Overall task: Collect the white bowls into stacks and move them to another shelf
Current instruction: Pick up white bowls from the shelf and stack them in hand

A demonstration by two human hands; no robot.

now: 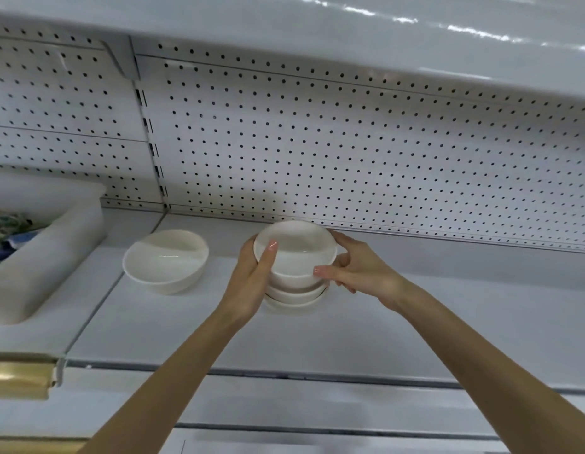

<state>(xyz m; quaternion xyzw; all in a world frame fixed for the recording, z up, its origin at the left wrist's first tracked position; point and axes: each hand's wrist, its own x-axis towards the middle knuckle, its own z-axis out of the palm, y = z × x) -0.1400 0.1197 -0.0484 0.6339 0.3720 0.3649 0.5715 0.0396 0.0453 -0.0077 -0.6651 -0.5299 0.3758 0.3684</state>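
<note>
Well, a tub point(49, 257) sits far left on the shelf point(448, 306), with one white bowl point(166, 260) near it. Next, the left hand point(252, 283) and right hand point(360, 273) hold the stack of bowls point(296, 253) between them. Their fingers curl round its sides and their thumbs press on the top rim.

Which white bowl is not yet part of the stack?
The single bowl alone on the shelf, left of the stack held by the left hand and right hand.
</note>
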